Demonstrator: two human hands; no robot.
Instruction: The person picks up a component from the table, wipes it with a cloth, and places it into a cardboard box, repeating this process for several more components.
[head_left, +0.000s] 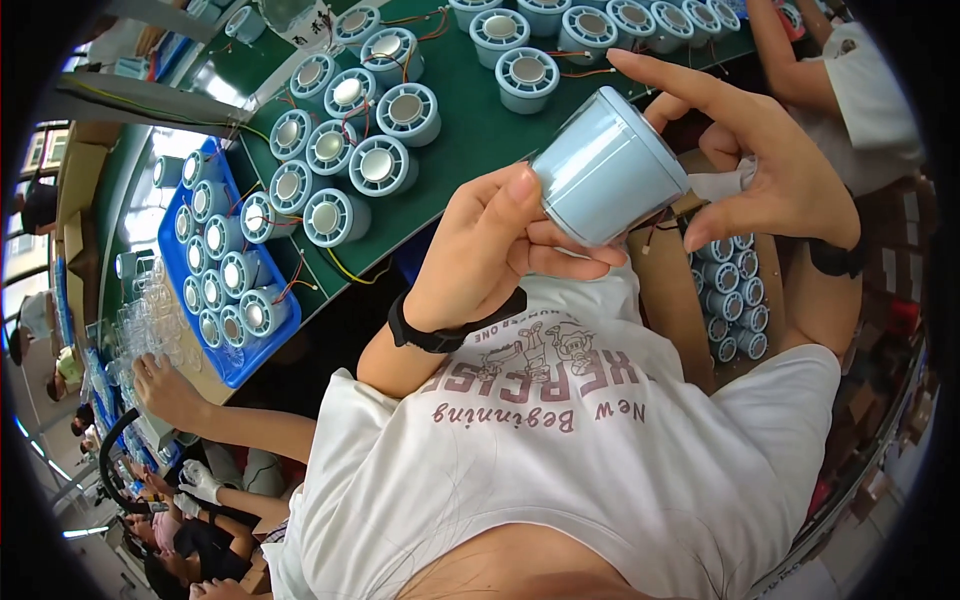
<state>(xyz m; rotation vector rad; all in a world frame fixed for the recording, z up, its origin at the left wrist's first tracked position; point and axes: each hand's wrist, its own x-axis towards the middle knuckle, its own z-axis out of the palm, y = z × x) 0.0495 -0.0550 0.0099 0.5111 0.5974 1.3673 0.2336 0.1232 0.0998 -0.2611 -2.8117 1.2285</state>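
Observation:
My left hand (490,225) is closed round the lower left side of a light blue cup-shaped housing (605,165), thumb on its wall and fingers beneath. The glossy housing is tilted, held in front of my chest over the bench edge. To its right is my right hand (765,150), fingers spread apart, index finger stretched out above the housing and thumb below it. A small white piece (725,184) shows at the right palm; whether it is gripped I cannot make out. Several similar light blue housings (385,165) with silver round discs and thin wires stand on the green bench (450,120).
A blue tray (235,375) of housings is at the left, beside clear plastic parts (160,310). A cardboard box (672,310) packed with housings stands below my right hand. Other people work at the left; a co-worker's arm (785,60) is at the upper right.

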